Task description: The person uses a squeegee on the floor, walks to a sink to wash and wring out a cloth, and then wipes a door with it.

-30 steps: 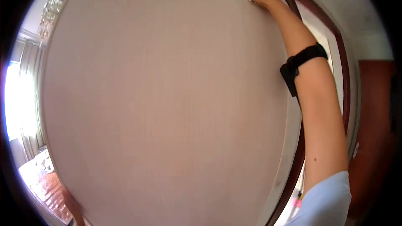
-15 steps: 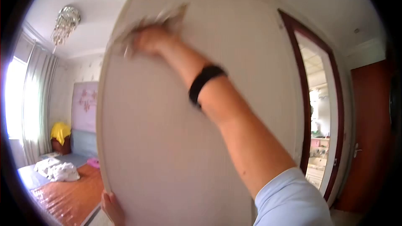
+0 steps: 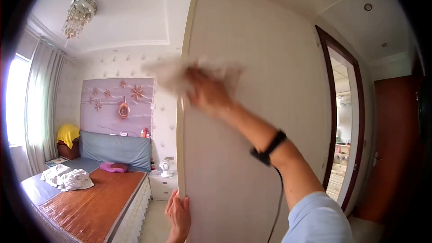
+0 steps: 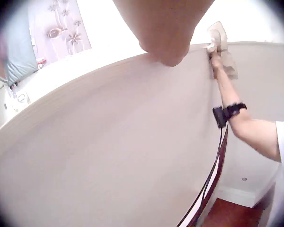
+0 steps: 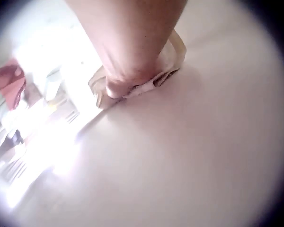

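The right hand point(image 3: 207, 92) presses a pale cloth point(image 3: 173, 75) flat against the big beige panel point(image 3: 256, 121), up near the panel's left edge and well above where the left hand point(image 3: 178, 216) steadies it. That left hand has its grip wrapped round the same edge, low down, fingers hooked over the rim. The right hand's grip looks bunched on the cloth, fingers curled into its folds, though the head view blurs it.

To do this well, I'd judge the cloth should stay spread under the palm, not balled up, with strokes running right off the panel's edge so no strip is missed, while the lower hand keeps the panel from swinging.

The right wrist view shows the cloth point(image 5: 168, 71) crumpled under the hand and touching the surface, which the blur hides from above. The left wrist view shows the cloth point(image 4: 221, 42) riding right on the panel's rim. Only the head view shows the bed point(image 3: 90, 202) left of the panel and the doorway point(image 3: 344, 130) to its right.
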`<state>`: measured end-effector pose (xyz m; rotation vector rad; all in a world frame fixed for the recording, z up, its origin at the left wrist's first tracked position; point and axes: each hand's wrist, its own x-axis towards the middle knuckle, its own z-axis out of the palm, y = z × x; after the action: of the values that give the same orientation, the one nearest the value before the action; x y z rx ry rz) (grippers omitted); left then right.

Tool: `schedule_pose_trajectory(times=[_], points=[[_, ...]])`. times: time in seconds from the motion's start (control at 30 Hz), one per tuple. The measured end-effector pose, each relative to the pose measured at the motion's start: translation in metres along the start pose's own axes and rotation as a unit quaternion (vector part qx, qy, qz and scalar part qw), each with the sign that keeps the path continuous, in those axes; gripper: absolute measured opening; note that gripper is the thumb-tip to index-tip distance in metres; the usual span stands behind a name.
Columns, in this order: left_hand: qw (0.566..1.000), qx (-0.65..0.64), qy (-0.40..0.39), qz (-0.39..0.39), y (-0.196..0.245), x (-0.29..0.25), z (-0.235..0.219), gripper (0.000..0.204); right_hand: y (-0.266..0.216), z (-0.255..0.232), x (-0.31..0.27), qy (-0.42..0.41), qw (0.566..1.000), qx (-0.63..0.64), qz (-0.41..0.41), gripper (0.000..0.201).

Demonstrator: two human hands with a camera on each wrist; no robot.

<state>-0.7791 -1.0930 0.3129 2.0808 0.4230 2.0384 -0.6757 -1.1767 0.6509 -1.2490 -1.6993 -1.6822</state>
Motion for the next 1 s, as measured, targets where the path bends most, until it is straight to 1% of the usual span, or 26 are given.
schedule_pose_trajectory(times=[0.03,0.07,0.1,0.13,0.17,0.2,0.27,0.37,0.4,0.43,0.5,0.53,0.57,0.6,0.63,0.67,0.7,0.73,0.77,0.8,0.83,0.87,0.9,0.93,0.97,1.0], points=[[1.0,-0.003,0.003,0.008,0.0,0.002,0.0,0.027,-0.019,-0.002,-0.035,-0.122,0.992,0.017,0.019,0.048],[1.0,-0.002,0.003,0.015,0.0,0.002,-0.003,0.028,-0.061,-0.048,-0.051,-0.376,0.872,0.233,0.208,0.049],[1.0,-0.001,0.002,0.022,-0.002,0.001,-0.004,0.029,-0.063,-0.033,-0.096,-0.3,0.893,0.305,0.14,0.052],[0.999,0.003,-0.026,0.019,-0.008,0.002,-0.004,0.031,-0.066,-0.016,-0.133,-0.217,0.9,0.372,0.069,0.055],[0.998,0.008,-0.054,0.015,-0.017,-0.001,-0.004,0.032,-0.075,-0.014,-0.15,-0.237,0.952,0.194,-0.012,0.056],[0.997,0.013,-0.08,0.009,-0.023,-0.002,-0.002,0.033,-0.072,-0.015,-0.148,-0.222,0.957,0.186,-0.015,0.057],[0.997,0.018,-0.068,0.016,-0.015,0.005,-0.01,0.036,-0.054,-0.016,-0.137,-0.192,0.966,0.172,-0.01,0.059],[0.996,-0.009,-0.081,0.02,-0.007,0.013,-0.015,0.042,0.003,-0.02,-0.105,-0.142,0.979,0.145,-0.004,0.064],[0.996,-0.022,-0.085,0.018,-0.006,0.015,-0.014,0.044,0.025,-0.024,-0.09,-0.131,0.983,0.126,0.007,0.062],[0.996,-0.036,-0.081,0.026,0.0,0.018,-0.015,0.048,0.052,-0.033,-0.074,-0.11,0.989,0.091,0.039,0.06],[0.994,-0.065,-0.071,0.044,0.014,0.026,-0.016,0.054,0.114,-0.061,-0.042,-0.062,0.989,0.0,0.136,0.056],[0.992,-0.084,-0.079,0.04,0.011,0.025,-0.012,0.054,0.149,-0.079,-0.03,-0.033,0.977,-0.057,0.204,0.054],[0.99,-0.104,-0.09,0.036,0.005,0.019,-0.008,0.055,0.184,-0.097,-0.025,0.002,0.955,-0.11,0.276,0.053],[0.987,-0.126,-0.096,0.033,0.003,0.019,-0.002,0.055,0.211,-0.114,-0.028,0.042,0.93,-0.159,0.327,0.051],[0.987,-0.131,-0.088,0.019,0.006,0.022,0.001,0.052,0.245,-0.126,-0.039,0.133,0.921,-0.216,0.295,0.054],[0.988,-0.131,-0.083,0.0,0.011,0.019,-0.004,0.049,0.283,-0.142,-0.044,0.148,0.945,-0.231,0.178,0.056],[0.988,-0.129,-0.079,-0.022,0.014,0.019,-0.008,0.046,0.327,-0.145,-0.041,0.09,0.869,-0.295,0.387,0.058],[0.983,-0.143,-0.106,-0.045,0.011,0.016,-0.008,0.048,0.288,-0.15,-0.026,0.092,0.807,-0.3,0.501,0.061],[0.976,-0.159,-0.132,-0.064,0.007,0.012,-0.006,0.051,0.317,-0.153,-0.003,0.143,0.819,-0.284,0.477,0.057],[0.973,-0.166,-0.134,-0.09,0.004,0.007,-0.003,0.051,0.348,-0.155,0.021,0.192,0.83,-0.268,0.449,0.054],[0.968,-0.172,-0.13,-0.124,0.003,0.002,-0.001,0.05,0.357,-0.151,0.061,0.195,0.846,-0.237,0.437,0.051],[0.955,-0.183,-0.148,-0.18,0.001,-0.002,0.001,0.05,0.345,-0.137,0.116,0.148,0.88,-0.185,0.413,0.048],[0.936,-0.192,-0.177,-0.235,-0.004,-0.011,0.0,0.049,0.331,-0.118,0.171,0.081,0.914,-0.12,0.378,0.045],[0.917,-0.2,-0.202,-0.28,-0.01,-0.013,0.002,0.049,0.307,-0.097,0.219,0.023,0.942,-0.066,0.329,0.043],[0.927,-0.19,-0.195,-0.26,-0.011,-0.01,0.004,0.049,0.273,-0.069,0.24,0.013,0.967,-0.008,0.255,0.042],[0.934,-0.178,-0.193,-0.243,-0.008,-0.009,0.001,0.049,0.233,-0.042,0.259,-0.005,0.982,0.058,0.182,0.041]])
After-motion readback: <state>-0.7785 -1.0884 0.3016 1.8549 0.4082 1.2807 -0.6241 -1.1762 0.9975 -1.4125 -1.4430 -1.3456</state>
